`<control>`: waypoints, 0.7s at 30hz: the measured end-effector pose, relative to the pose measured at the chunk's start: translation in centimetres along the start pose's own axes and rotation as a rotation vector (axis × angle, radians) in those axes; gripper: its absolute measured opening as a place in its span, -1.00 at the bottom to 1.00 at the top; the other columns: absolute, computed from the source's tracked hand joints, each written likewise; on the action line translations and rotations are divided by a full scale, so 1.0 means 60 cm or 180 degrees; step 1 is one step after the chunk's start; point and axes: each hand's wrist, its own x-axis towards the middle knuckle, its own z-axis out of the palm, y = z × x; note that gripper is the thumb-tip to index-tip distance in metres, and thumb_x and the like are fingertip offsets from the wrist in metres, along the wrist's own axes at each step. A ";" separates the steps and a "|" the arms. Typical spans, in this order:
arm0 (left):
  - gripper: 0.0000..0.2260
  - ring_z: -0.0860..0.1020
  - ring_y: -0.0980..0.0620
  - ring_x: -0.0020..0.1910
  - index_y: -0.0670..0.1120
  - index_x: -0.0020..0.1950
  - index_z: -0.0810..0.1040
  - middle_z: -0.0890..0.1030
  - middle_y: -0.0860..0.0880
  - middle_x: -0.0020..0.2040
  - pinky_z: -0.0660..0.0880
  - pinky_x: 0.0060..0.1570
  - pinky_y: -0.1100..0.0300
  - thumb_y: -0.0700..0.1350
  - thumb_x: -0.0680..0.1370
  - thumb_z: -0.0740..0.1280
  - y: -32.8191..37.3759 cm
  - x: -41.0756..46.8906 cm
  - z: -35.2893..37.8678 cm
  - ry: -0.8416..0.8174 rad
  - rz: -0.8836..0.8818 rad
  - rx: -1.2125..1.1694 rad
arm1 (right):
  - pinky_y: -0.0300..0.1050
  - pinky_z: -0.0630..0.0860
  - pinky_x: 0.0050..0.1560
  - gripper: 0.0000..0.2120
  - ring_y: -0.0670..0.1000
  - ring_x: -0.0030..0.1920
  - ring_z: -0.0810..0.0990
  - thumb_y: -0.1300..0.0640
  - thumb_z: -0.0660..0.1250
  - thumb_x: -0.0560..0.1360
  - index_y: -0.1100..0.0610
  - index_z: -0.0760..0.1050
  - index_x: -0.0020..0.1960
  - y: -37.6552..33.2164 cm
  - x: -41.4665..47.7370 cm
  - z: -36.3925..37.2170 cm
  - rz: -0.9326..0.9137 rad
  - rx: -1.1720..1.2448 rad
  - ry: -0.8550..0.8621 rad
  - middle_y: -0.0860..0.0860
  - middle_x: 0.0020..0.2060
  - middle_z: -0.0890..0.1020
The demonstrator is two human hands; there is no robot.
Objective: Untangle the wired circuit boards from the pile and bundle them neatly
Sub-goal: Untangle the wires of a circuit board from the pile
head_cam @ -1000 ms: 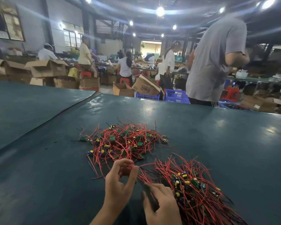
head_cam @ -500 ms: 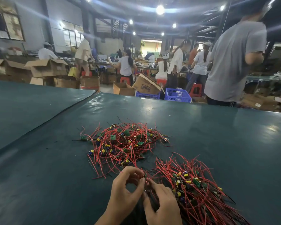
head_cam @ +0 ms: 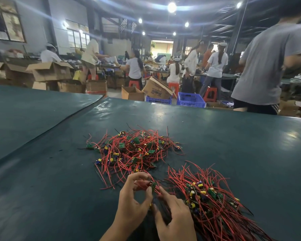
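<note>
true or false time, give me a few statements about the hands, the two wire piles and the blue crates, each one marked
1. The left hand pinches a small green circuit board. True.
2. The tangled pile lies nearer the person than the combed bundle. False: it lies farther off and more to the left.
3. Most of the leads are blue. False: the wires are mostly red, with some black.
4. The right hand lies on the bundle's near left end. True.
5. The blue crates stand on the table. False: they stand beyond its far edge.
</note>
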 end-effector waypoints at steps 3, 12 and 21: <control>-0.58 0.63 0.05 -0.03 0.11 0.15 0.46 0.59 0.09 0.05 0.57 -0.05 0.20 -0.30 0.43 0.40 0.004 0.001 -0.002 -0.0089 0.0501 0.0279 | -0.35 0.37 0.09 -0.55 -0.32 0.01 0.45 -0.08 0.38 0.43 -0.28 0.38 0.28 0.002 -0.001 0.005 -0.0073 0.0122 0.0199 -0.38 -0.04 0.53; -0.71 0.67 0.08 -0.07 0.05 0.13 0.53 0.65 0.10 0.01 0.60 -0.10 0.20 -0.21 0.47 0.44 0.013 -0.002 0.006 -0.0395 0.0685 0.0042 | -0.06 0.54 0.12 -0.45 -0.15 0.05 0.58 0.06 0.44 0.41 -0.28 0.36 0.31 0.011 -0.003 0.002 0.0223 0.0615 0.0334 -0.25 0.00 0.59; -0.77 0.66 0.14 -0.20 0.15 0.12 0.48 0.66 0.17 -0.14 0.57 -0.20 0.30 -0.05 0.51 0.40 0.014 0.000 0.002 -0.0345 0.0389 0.0174 | -0.46 0.48 -0.08 -0.53 -0.24 -0.08 0.61 0.23 0.54 0.36 -0.22 0.53 0.11 0.017 -0.002 0.002 0.0096 0.0911 0.0644 -0.24 -0.11 0.64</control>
